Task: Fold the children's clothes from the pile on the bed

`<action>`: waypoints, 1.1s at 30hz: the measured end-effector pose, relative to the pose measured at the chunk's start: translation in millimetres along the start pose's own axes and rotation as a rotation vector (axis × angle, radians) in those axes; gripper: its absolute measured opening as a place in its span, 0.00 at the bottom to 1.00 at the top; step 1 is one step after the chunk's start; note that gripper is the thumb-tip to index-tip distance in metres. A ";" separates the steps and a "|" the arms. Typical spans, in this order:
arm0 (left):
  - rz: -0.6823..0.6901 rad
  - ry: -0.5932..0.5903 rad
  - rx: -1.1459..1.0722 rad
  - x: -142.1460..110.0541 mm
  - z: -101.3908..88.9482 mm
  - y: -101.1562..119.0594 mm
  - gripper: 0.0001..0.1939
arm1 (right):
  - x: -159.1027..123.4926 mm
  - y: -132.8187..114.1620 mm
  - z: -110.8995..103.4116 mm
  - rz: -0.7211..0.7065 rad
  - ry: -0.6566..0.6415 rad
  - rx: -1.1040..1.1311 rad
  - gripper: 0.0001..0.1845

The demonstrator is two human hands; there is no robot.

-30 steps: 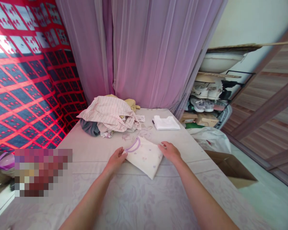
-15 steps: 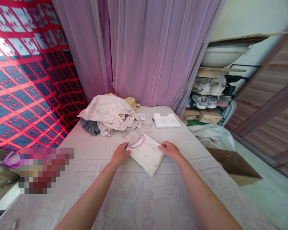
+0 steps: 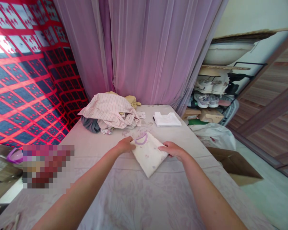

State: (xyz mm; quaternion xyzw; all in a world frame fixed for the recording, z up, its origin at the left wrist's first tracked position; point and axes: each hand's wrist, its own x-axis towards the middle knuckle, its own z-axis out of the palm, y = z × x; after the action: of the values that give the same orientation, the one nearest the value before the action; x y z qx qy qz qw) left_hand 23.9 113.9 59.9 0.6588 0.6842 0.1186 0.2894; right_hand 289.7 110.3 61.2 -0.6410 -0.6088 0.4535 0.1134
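Note:
A cream shirt (image 3: 150, 156) with a purple neckband and small printed motifs is folded into a compact square, turned with one corner towards me. My left hand (image 3: 126, 145) grips its left corner beside the neckband, thumb on top. At the opposite corner, my right hand (image 3: 171, 149) pinches the fabric, with thumb above and fingers beneath. Both hands are closed on the cloth. Beyond the right hand lies a folded white garment (image 3: 167, 119) with a dark edge showing at its left side.
A loose heap of clothes (image 3: 110, 110), striped pink on top, sits at the back left of the patterned bed sheet (image 3: 139, 201). Purple curtains (image 3: 148, 54) hang behind. To the right stand a shoe rack (image 3: 208, 86) and an open cardboard box (image 3: 235, 164).
My hands have closed on the shirt's side corners, and the shirt has turned slightly, its neckband shifting right. The camera view has shifted a little.

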 end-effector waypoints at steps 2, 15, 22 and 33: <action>0.021 0.032 -0.084 8.1 -3.8 5.5 0.19 | -14.0 7.5 5.3 -0.003 0.008 0.081 0.20; 0.356 0.207 -0.347 -17.9 74.1 3.0 0.32 | -10.7 -3.1 49.7 -0.376 0.378 -0.668 0.27; 0.264 0.225 -0.338 -17.7 79.5 4.6 0.32 | 11.5 7.4 65.7 -0.310 0.249 -0.655 0.28; 0.019 0.030 0.071 -36.4 30.5 -7.1 0.15 | -25.1 25.1 34.3 0.071 0.402 -0.437 0.20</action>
State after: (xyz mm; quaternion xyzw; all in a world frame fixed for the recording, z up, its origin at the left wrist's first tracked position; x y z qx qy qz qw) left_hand 33.5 71.2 40.3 0.6734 0.6859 0.1066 0.2544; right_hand 285.9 68.3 35.5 -0.7481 -0.6345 0.1791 0.0750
